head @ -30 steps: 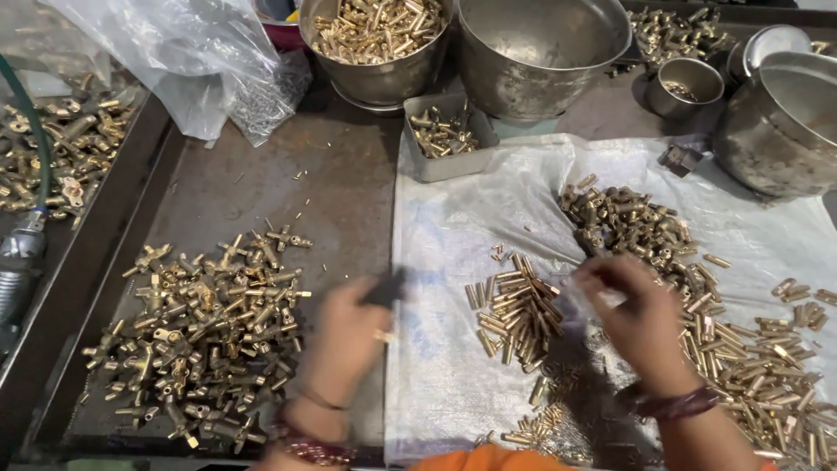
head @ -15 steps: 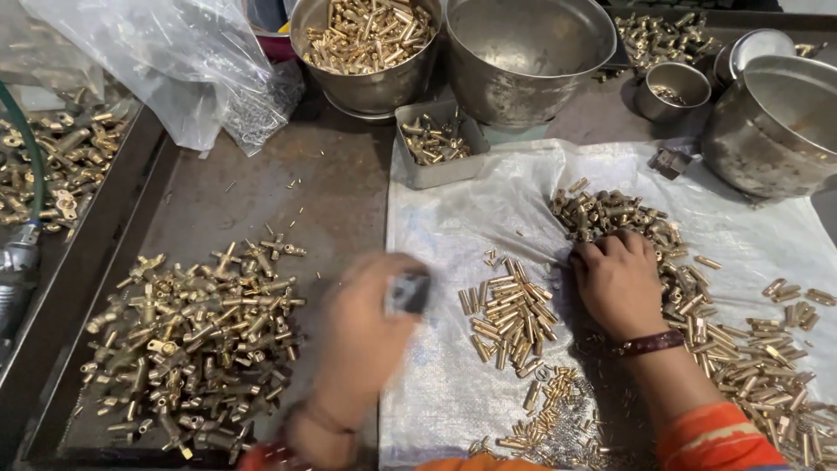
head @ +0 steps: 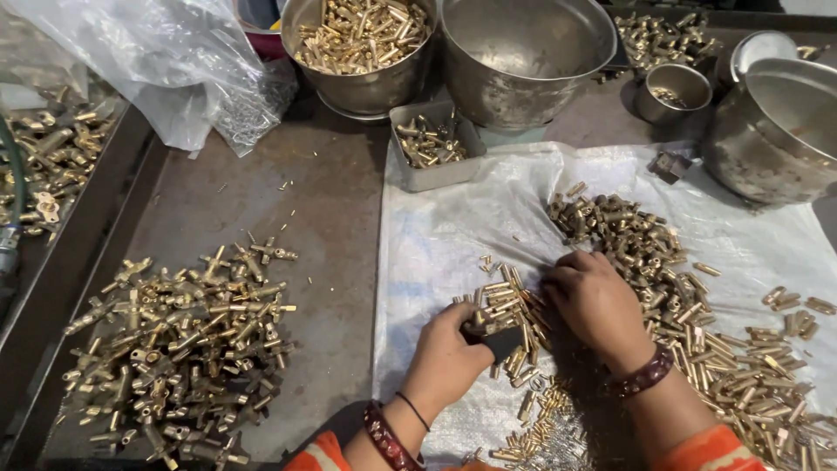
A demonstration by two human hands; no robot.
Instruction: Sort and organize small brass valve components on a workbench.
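The left hand grips a small dark tool on the white plastic sheet. The right hand, fingers curled, rests on small brass tubes just right of that tool, at the sheet's near middle.

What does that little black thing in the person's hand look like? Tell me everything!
The little black thing is dark, flat and blocky, with a matte look; its material is hard to tell. Only part of it shows, poking out from the left hand, whose fingers wrap round its near end. It points right, lying low over the white plastic sheet and against the pile of small brass tubes. The right hand rests just beside it on the brass pieces, not touching it as far as can be seen.
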